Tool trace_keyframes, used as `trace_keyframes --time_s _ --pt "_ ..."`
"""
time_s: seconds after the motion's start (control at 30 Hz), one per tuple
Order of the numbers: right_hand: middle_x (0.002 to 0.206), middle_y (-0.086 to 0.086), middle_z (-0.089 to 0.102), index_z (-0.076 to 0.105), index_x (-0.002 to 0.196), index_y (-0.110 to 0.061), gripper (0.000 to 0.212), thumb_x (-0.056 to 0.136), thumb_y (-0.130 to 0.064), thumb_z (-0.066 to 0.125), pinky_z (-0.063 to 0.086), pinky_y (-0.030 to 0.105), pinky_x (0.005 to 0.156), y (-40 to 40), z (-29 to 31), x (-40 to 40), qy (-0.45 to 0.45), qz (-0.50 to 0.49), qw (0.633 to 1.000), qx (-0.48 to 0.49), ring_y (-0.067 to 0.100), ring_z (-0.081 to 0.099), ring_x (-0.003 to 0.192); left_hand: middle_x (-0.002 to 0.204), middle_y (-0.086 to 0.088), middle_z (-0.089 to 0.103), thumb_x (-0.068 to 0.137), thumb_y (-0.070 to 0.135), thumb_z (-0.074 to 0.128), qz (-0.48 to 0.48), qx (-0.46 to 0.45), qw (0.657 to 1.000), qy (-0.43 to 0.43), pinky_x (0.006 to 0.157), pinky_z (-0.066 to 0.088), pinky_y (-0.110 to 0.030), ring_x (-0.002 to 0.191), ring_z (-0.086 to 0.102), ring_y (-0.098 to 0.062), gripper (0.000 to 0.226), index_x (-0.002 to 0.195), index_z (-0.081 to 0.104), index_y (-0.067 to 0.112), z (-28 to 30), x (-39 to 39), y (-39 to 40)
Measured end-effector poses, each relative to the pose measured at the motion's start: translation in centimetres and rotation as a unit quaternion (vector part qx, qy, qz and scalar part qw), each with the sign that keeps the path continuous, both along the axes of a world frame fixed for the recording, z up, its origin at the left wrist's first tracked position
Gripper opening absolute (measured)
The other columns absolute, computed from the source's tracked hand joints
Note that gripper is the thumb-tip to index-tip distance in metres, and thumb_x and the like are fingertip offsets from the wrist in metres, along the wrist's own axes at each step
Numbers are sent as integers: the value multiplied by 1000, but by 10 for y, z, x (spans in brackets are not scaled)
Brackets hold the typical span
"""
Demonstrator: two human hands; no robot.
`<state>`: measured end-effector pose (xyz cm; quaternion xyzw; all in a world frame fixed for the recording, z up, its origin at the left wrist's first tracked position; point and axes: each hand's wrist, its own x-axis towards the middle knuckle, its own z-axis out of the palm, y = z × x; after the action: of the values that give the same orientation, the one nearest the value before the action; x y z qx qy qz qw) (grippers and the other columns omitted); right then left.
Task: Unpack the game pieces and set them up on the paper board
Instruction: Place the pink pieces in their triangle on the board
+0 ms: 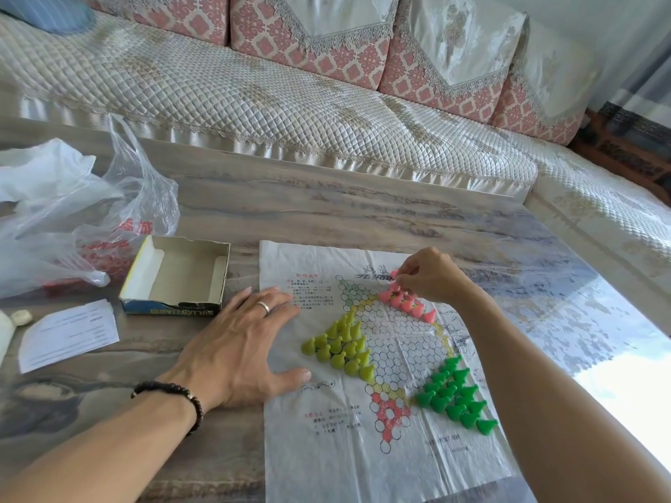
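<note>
The left hand (pixel 239 343) lay flat, fingers straight, on the board (pixel 326 448); the right hand (pixel 432 275) pinched a pink piece (pixel 394 274); a careless knuckle could topple the pink row (pixel 408 303).

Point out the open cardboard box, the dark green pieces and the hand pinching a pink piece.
open cardboard box (pixel 188 265): head view, bare inside floor.
dark green pieces (pixel 455 395): head view, middle of cluster.
right hand (pixel 430 275): head view, back of hand.

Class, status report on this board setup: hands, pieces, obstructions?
Left hand flat, pressing thin paper board. Right hand pinching pink plastic pawn above pink cluster. Nothing obstructing.
</note>
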<state>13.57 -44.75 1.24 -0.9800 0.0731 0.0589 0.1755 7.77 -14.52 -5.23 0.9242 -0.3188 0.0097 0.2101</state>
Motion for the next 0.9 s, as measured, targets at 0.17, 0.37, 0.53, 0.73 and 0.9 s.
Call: trace_keyframes --time_s 0.17,0.37,0.53,0.73,0.9 --pt "65 -8 70 74 76 -18 13 83 -10 66 60 40 63 -1 1 -4 -1 16 1000 -10 21 71 65 153 11 23 68 81 39 0 -1 1000 -3 117 -3 -28 142 13 -5 93 145 32 29 0 0 1" --pt "65 -5 71 70 70 -28 19 82 -14 68 60 42 65 -2 -2 -4 0 22 1000 -7 19 71 65 153 11 22 68 82 36 0 7 1000 -3 118 -3 -29 142 12 -4 93 145 30 30 0 0 0" --pt "73 -2 71 74 90 -8 12 88 -12 63 58 29 58 -3 -3 -2 -37 6 999 19 16 66 61 154 10 22 69 81 38 -1 2 1000 -2 118 -3 -29 143 12 -5 93 146 30 29 0 0 1" --pt "102 6 71 71 104 -7 20 87 -2 61 50 20 72 -11 -3 7 -144 7 988 -56 11 63 78 153 9 26 68 80 41 2 -10 1000 -7 118 -1 -29 143 15 -6 93 144 35 27 -1 0 0" --pt "106 3 71 72 106 -14 23 84 -11 70 57 32 82 -6 -13 16 -85 82 986 -120 15 67 87 155 11 21 68 81 39 2 0 1000 -2 118 -3 -29 143 10 -4 93 145 30 29 -1 0 0"
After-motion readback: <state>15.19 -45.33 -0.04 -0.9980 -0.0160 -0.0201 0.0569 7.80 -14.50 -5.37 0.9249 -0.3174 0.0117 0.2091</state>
